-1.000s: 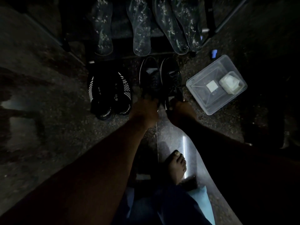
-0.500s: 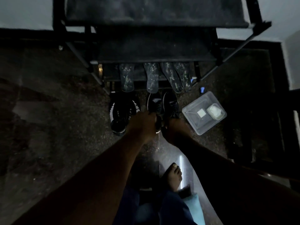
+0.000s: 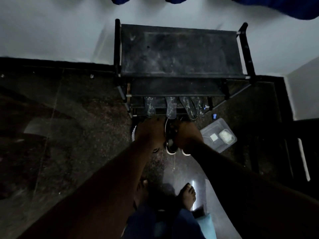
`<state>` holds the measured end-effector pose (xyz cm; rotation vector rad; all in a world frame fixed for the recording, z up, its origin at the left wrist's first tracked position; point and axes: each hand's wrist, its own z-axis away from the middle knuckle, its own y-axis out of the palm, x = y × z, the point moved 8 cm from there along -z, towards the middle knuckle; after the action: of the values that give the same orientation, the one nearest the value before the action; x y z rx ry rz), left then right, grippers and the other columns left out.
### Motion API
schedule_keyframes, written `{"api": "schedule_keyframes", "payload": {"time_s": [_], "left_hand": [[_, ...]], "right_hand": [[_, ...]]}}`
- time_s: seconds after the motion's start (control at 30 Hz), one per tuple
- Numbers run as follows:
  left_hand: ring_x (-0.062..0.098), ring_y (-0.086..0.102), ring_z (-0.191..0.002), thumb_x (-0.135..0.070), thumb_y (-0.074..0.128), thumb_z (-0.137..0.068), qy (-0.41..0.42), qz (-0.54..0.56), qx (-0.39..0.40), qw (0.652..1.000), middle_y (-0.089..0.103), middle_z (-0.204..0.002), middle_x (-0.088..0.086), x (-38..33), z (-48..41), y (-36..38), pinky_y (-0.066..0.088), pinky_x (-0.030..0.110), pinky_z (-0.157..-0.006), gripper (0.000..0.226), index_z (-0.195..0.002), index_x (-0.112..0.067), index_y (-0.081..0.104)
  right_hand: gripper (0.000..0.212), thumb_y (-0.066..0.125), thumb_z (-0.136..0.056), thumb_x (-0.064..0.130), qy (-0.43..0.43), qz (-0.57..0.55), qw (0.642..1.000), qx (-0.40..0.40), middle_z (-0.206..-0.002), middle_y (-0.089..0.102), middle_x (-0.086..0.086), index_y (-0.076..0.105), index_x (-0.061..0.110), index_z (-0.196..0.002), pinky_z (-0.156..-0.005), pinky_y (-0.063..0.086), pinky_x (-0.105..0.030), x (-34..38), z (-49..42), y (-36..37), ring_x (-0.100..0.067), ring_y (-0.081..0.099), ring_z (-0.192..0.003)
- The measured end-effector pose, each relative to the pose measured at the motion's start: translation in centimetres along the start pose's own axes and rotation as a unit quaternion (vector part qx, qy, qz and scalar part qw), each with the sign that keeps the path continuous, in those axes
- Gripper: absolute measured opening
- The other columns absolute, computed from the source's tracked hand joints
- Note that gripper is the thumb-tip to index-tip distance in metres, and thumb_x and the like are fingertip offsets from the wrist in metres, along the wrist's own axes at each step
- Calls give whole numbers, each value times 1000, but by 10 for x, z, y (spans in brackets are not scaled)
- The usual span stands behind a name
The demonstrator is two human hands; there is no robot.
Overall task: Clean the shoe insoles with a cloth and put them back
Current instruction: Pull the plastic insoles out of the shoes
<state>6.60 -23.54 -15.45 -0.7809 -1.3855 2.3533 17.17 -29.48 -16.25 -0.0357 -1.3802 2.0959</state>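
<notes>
A: Left hand (image 3: 150,133), right hand (image 3: 188,135)?
B: Fingers curled round the dark shoes (image 3: 170,142), likely steadying them for refitting.
A: Cloth (image 3: 225,134)? Insoles (image 3: 170,107)?
B: Cloth in tub (image 3: 222,148), reachable. Insoles beyond, across the rack (image 3: 177,54) (airing, I'd guess).

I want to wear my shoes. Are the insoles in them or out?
Out. Four insoles lie side by side on the bottom shelf of the shoe rack.

Four pale, speckled insoles (image 3: 170,107) lie side by side at frame centre; dark white-edged shoes (image 3: 170,144) sit just below.
</notes>
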Motion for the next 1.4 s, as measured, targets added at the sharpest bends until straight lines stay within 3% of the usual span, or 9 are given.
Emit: {"api": "schedule_keyframes", "payload": {"time_s": [0.27, 0.43, 0.77, 0.93, 1.1, 1.17, 1.27, 1.4], "left_hand": [[33, 61, -121, -25, 64, -91, -13, -29, 13, 999, 63, -133, 8, 39, -4, 5, 52, 41, -98, 41, -132, -18, 63], [34, 59, -124, -28, 61, -92, -15, -47, 22, 999, 60, -137, 8, 56, -8, 25, 51, 44, -100, 44, -135, -20, 58], [33, 64, -116, -29, 61, -92, -29, -73, 35, 996, 67, -128, 8, 50, -58, 51, 55, 42, -93, 38, -129, -21, 62], [34, 68, -106, -38, 63, -94, -117, 17, 51, 992, 70, -117, 12, 71, -104, 93, 59, 44, -88, 33, -120, -17, 66], [35, 65, -116, -50, 63, -92, -195, 93, 24, 976, 68, -127, 14, 107, -151, 150, 50, 32, -87, 48, -125, -14, 67], [35, 63, -119, -46, 62, -95, -210, 86, 31, 973, 67, -130, 14, 118, -167, 170, 46, 32, -85, 45, -124, -12, 68], [34, 62, -122, -35, 52, -102, -219, 72, 27, 973, 66, -131, 14, 127, -183, 184, 50, 36, -92, 36, -122, -11, 70], [36, 61, -122, -31, 59, -98, -276, 176, -9, 945, 64, -134, 15, 145, -193, 205, 52, 40, -99, 41, -130, -6, 63]], "right_hand": [[22, 61, -89, 25, -4, 9, 1000, 6, -101, 75, -15, 73, 15, -105, -72, 58, -39, 15, -16, 3, -37, 73, -94], [26, 64, -88, 28, -15, -22, 1000, -6, -106, 75, -14, 71, 20, -111, -77, 58, -38, 7, -25, 14, -37, 71, -95], [26, 63, -87, 35, -30, 5, 999, 11, -103, 75, -11, 68, 22, -109, -68, 47, -29, -30, -71, 42, -35, 71, -92], [24, 62, -90, 31, -19, -9, 1000, 12, -106, 74, -14, 70, 17, -107, -78, 58, -38, -54, -110, 63, -37, 70, -96], [25, 62, -89, 32, 12, -17, 1000, 14, -107, 73, -16, 71, 14, -104, -83, 58, -41, -89, -156, 111, -38, 70, -99], [24, 62, -92, 33, 27, -21, 999, 2, -110, 73, -16, 72, 16, -106, -84, 56, -39, -101, -171, 127, -38, 69, -101], [32, 56, -94, 41, 40, 5, 999, 15, -112, 73, -16, 71, 16, -109, -78, 49, -36, -111, -191, 155, -39, 69, -102], [42, 53, -92, 47, 76, -5, 997, 10, -114, 72, -15, 70, 15, -111, -77, 46, -34, -121, -204, 180, -39, 69, -103]]}}
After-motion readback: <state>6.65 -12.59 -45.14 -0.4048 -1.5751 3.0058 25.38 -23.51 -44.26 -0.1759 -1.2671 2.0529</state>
